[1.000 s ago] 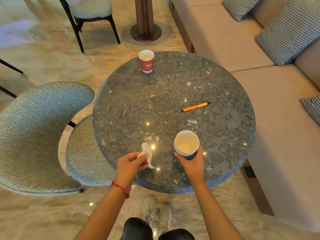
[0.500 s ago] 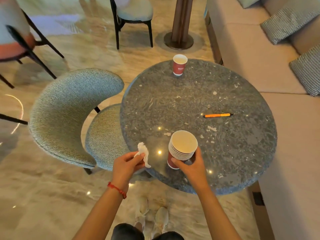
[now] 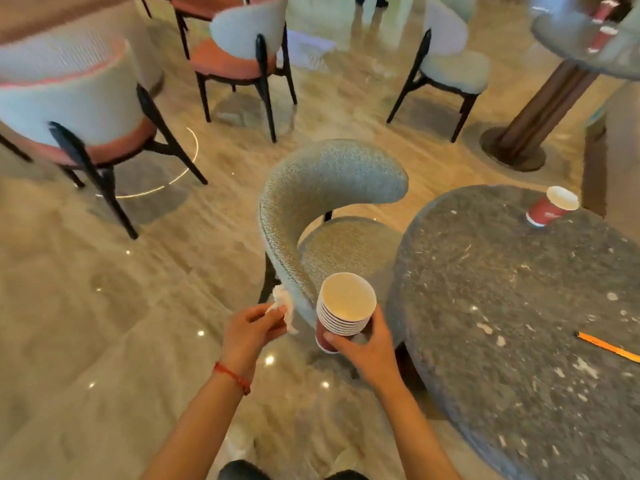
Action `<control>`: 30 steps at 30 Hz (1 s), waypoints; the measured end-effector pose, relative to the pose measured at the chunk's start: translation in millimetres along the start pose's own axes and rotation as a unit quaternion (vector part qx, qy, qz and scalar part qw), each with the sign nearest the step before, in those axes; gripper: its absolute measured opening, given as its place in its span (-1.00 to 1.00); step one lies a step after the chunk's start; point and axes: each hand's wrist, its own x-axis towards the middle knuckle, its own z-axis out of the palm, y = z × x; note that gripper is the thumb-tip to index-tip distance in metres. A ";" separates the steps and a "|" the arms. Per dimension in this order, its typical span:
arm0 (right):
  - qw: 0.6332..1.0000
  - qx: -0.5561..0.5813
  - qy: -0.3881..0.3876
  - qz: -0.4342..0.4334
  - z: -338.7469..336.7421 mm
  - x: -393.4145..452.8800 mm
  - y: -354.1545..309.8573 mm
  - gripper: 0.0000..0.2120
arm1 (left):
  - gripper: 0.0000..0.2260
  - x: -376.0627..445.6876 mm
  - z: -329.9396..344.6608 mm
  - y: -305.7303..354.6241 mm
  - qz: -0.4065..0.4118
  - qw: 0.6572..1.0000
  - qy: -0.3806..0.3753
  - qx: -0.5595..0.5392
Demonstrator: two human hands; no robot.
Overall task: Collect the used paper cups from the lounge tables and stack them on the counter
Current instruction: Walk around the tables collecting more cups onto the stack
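Holding a crumpled white tissue (image 3: 282,306) in a pinch between thumb and curled fingers, the left hand (image 3: 251,329) is sitting low over the marble floor, just left of the grey upholstered chair (image 3: 325,192). It is carrying nothing that belongs to the task.

Moving rightward, the right hand (image 3: 363,344) is gripping the stack of nested paper cups (image 3: 343,311), fingers and thumb wrapped round the red wall of the lowest cup. The stack is standing roughly upright, mouth open toward the camera, clear of the round stone table (image 3: 519,323) and in front of the chair back.

Further right, a single red paper cup (image 3: 550,207) is standing upright near the table's far edge, well apart from both hands. It is lying ahead and to the right of the stack, so the right hand is the nearer one. An orange pen (image 3: 607,346) is lying on the table at the right border.

In this assessment, the remaining cup is not yet collected, and no counter is appearing in view.
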 end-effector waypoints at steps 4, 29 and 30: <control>0.998 0.006 -0.067 0.001 101.1 21.2 -20.6 -0.28 | -0.95 23.1 -93.3 23.9 0.009 0.998 0.058 -0.037; 0.963 -0.030 -0.267 -0.032 386.4 253.7 -109.7 -0.36 | -0.92 221.0 -278.0 182.0 0.031 0.967 0.223 -0.122; 0.964 -0.033 -0.262 -0.034 389.6 270.7 -116.3 -0.36 | -0.92 235.7 -275.9 193.4 0.028 0.968 0.222 -0.112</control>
